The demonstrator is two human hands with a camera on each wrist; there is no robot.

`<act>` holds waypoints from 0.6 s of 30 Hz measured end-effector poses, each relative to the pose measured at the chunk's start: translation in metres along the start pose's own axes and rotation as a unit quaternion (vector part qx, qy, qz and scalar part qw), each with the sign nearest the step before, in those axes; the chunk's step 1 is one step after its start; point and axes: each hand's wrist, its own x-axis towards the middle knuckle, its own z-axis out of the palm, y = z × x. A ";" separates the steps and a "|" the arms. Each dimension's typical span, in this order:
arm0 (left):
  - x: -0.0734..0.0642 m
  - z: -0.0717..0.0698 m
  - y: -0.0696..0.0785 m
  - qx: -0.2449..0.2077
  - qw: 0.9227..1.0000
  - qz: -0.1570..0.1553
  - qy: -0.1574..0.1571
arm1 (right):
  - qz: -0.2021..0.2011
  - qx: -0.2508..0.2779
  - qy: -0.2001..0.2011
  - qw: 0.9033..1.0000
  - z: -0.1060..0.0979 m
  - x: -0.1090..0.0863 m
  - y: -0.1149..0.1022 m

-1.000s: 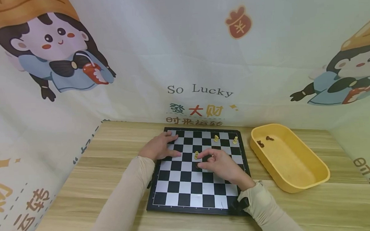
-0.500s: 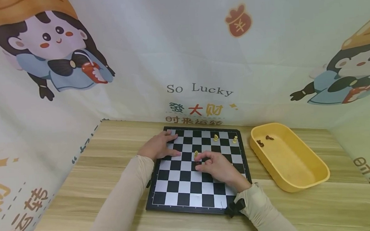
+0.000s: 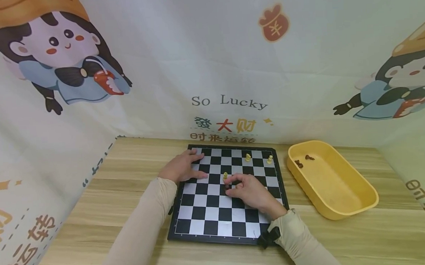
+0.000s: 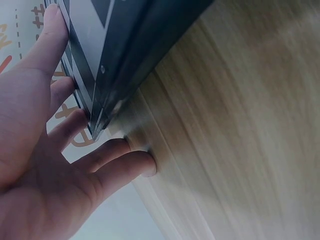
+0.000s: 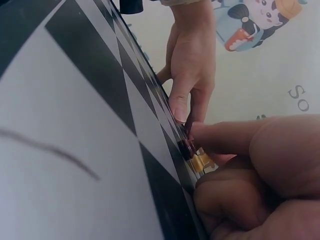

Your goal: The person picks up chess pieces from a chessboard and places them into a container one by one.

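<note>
Near the middle of the black-and-white chessboard [image 3: 216, 229], my right hand [image 3: 251, 193] holds a dark brown chess piece [image 3: 227, 186] between thumb and index finger. Part of this brown piece [image 5: 187, 149] also shows by the thumb in the right wrist view. Directly behind it stands a pale yellow chess piece [image 3: 225, 176], close to my index fingertip. My left hand [image 3: 181, 167] rests on the board's left edge with fingers spread. In the left wrist view, the left thumb [image 4: 54, 22] lies on the board's top, while some fingers reach past its side to the table.
Two more yellow pieces, one [image 3: 248, 158] and another [image 3: 270, 159], stand at the board's far right. A yellow plastic tray [image 3: 335, 212] is to the right on the wooden table [image 3: 128, 164], with a few brown pieces [image 3: 309, 157] inside. Printed cloth [image 3: 160, 71] hangs behind.
My right hand has shifted slightly left, and its thumb and index finger have come in around the brown piece. My left hand keeps its place on the board.
</note>
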 end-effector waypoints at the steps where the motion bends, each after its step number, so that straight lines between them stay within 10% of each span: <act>1: 0.000 0.000 0.000 0.000 1.000 0.001 0.000 | 0.002 -0.003 0.003 1.000 0.000 0.000 0.000; 18: -0.002 -0.002 0.003 0.003 1.000 0.009 0.002 | 0.015 -0.057 0.037 0.998 0.010 0.003 -0.003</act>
